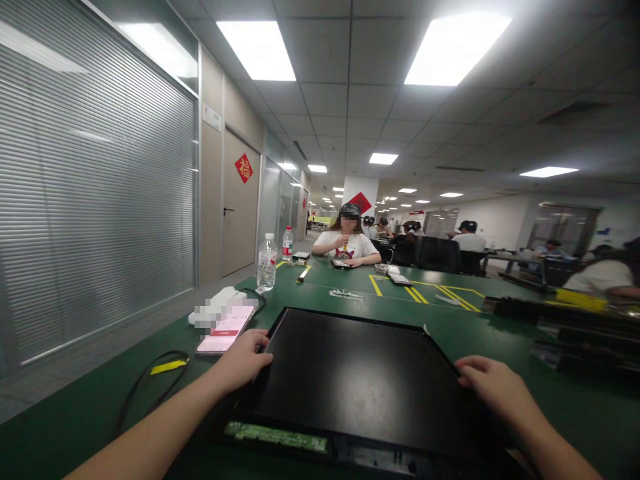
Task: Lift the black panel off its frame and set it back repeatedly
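A black flat display panel (350,373) lies screen up in front of me on the green table. A green circuit board (277,437) shows along its near edge. My left hand (243,363) is closed on the panel's left edge, thumb on top. On the opposite side, my right hand (493,383) grips the right edge, its lower fingers partly hidden. Just beyond my left hand lies a phone (227,330) with a lit pink screen.
Water bottles (267,263) stand at the back left. A black cable (173,390) with a yellow tag lies on the left. Yellow tape lines (417,293) mark the table (165,440). Dark strips (575,327) are piled at right. Across sits a person (345,247).
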`<state>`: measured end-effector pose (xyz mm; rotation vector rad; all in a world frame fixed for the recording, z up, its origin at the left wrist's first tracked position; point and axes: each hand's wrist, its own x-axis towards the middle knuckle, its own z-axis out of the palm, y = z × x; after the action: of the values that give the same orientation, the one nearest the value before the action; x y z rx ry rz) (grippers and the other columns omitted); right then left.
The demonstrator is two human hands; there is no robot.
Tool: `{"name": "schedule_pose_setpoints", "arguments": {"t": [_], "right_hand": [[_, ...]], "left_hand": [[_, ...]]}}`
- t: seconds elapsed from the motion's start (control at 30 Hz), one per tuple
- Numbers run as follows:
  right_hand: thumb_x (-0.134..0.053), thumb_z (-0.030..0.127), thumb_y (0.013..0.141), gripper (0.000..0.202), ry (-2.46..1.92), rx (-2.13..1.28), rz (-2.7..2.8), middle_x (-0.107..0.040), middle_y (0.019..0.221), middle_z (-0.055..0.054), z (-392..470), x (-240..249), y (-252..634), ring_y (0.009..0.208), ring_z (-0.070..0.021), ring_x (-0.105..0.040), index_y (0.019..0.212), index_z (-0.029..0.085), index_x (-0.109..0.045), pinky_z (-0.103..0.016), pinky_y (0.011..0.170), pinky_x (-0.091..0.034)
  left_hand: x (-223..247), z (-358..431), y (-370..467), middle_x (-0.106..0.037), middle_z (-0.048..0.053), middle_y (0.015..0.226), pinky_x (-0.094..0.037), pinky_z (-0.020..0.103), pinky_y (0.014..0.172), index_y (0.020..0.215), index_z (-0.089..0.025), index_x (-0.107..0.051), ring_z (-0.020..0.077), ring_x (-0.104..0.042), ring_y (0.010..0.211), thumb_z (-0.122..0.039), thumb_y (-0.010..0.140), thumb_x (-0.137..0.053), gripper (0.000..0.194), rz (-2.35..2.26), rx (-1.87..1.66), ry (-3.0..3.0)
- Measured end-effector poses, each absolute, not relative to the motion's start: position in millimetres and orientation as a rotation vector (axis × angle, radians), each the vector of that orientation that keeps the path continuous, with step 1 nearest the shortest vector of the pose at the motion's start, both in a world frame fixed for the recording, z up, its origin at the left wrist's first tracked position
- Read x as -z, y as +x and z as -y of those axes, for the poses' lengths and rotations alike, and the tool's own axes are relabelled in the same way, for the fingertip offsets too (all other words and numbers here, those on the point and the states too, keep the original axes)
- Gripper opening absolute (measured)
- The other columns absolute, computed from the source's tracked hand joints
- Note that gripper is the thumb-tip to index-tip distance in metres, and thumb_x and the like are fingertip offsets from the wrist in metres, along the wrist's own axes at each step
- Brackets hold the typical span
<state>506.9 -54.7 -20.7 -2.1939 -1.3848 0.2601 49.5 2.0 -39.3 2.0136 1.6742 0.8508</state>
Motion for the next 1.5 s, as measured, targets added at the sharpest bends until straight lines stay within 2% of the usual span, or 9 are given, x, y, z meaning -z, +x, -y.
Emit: {"name": "schedule_pose_setpoints", "arguments": {"t": [0.2, 0.43, 0.8, 1.2, 1.27, 1.4, 1.5], "right_hand": [[-0.045, 0.038, 0.068, 0.034, -2.171, -0.347, 1.33, -0.071, 0.07, -0.004, 49.2, 27.8, 516.7, 0.065, -0.0203, -0.063, 0.086, 0.02, -0.069, -0.027, 0.055, -0.042], [-0.046, 0.038, 0.067, 0.034, -2.15, -0.401, 1.283, -0.071, 0.07, -0.005, 49.5, 27.6, 516.7, 0.053, -0.0175, -0.06, 0.085, 0.018, -0.069, -0.027, 0.052, -0.042], [-0.048, 0.036, 0.066, 0.034, -2.123, -0.442, 1.239, -0.071, 0.07, -0.006, 48.1, 29.8, 517.0, 0.051, -0.0168, -0.059, 0.087, 0.017, -0.067, -0.027, 0.051, -0.042], [-0.047, 0.034, 0.067, 0.033, -2.144, -0.453, 1.268, -0.071, 0.072, -0.005, 49.8, 28.1, 515.6, 0.059, -0.0181, -0.061, 0.088, 0.018, -0.066, -0.027, 0.053, -0.042], [-0.047, 0.034, 0.066, 0.033, -2.153, -0.427, 1.285, -0.072, 0.072, -0.005, 51.3, 26.3, 513.5, 0.059, -0.0182, -0.061, 0.087, 0.018, -0.067, -0.027, 0.054, -0.042], [-0.047, 0.032, 0.065, 0.031, -2.166, -0.376, 1.326, -0.072, 0.071, -0.004, 53.4, 22.3, 507.8, 0.062, -0.0192, -0.062, 0.085, 0.019, -0.068, -0.027, 0.056, -0.042], [-0.048, 0.031, 0.066, 0.029, -2.162, -0.36, 1.33, -0.071, 0.07, -0.003, 54.3, 21.4, 506.0, 0.065, -0.0194, -0.063, 0.084, 0.02, -0.068, -0.026, 0.057, -0.043]], "left_hand": [[40.2, -2.2, 48.7, -0.054, 0.014, 0.121, -0.036, 0.033, 0.097, 0.082, -0.014, -0.065, 0.0255, -0.048, 0.115, -0.022, 0.061, -0.054, 0.025, -1.679, -0.836, 1.989], [42.1, -3.7, 49.1, -0.054, 0.014, 0.121, -0.035, 0.034, 0.097, 0.079, -0.013, -0.065, 0.0261, -0.047, 0.115, -0.021, 0.061, -0.054, 0.022, -1.702, -0.823, 1.997], [40.6, -2.8, 49.3, -0.056, 0.013, 0.118, -0.037, 0.032, 0.094, 0.076, -0.015, -0.064, 0.0248, -0.051, 0.112, -0.019, 0.06, -0.054, 0.02, -1.725, -0.857, 1.986], [43.3, -3.5, 47.6, -0.056, 0.013, 0.116, -0.037, 0.033, 0.095, 0.073, -0.015, -0.064, 0.0258, -0.05, 0.111, -0.021, 0.059, -0.056, 0.017, -1.727, -0.874, 2.002], [41.0, -1.3, 48.2, -0.058, 0.012, 0.115, -0.036, 0.034, 0.095, 0.079, -0.015, -0.064, 0.0263, -0.051, 0.11, -0.022, 0.06, -0.057, 0.022, -1.678, -0.888, 1.992], [35.7, 3.7, 49.2, -0.057, 0.009, 0.115, -0.04, 0.035, 0.093, 0.106, -0.018, -0.056, 0.0245, -0.053, 0.107, -0.028, 0.064, -0.056, 0.043, -1.524, -0.946, 1.972], [32.1, 7.7, 48.6, -0.054, 0.01, 0.116, -0.037, 0.036, 0.096, 0.105, -0.017, -0.056, 0.0253, -0.051, 0.109, -0.032, 0.066, -0.056, 0.042, -1.514, -0.904, 2.08]]}}
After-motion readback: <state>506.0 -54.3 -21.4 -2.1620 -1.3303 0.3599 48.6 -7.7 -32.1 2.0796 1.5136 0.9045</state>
